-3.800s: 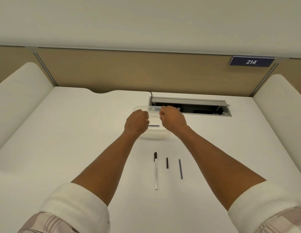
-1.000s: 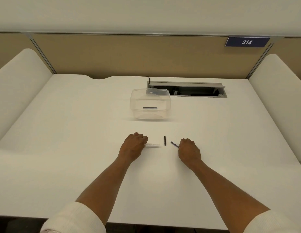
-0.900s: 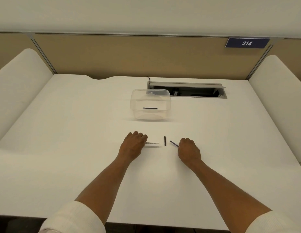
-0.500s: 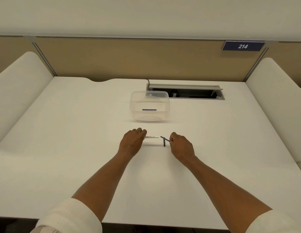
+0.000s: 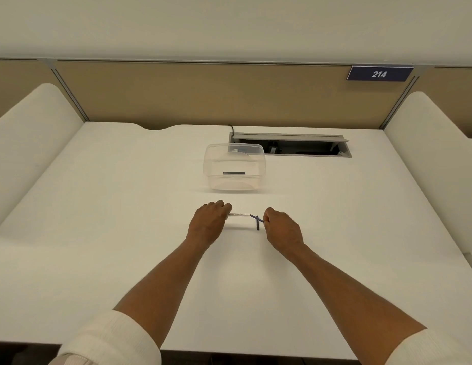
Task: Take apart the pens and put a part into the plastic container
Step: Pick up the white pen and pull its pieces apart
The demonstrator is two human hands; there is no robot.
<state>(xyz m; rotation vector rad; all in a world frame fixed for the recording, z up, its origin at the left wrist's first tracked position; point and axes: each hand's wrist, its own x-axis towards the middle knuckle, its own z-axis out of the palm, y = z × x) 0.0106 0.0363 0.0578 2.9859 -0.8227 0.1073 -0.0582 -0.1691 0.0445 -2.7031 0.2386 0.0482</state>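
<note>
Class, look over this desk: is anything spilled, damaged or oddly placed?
Nothing is spilled or broken. One short dark pen part lies loose on the desk between the left hand and right hand.

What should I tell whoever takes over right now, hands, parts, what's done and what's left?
Left hand: shut on the white pen barrel, held level above the desk.
Right hand: shut on a thin dark refill, its tip at the barrel's open end.
A short dark pen piece lies on the desk between the hands.
Done: one dark part lies in the clear plastic container.
Left: whether the refill is going in or coming out cannot be told; check before continuing.
</note>
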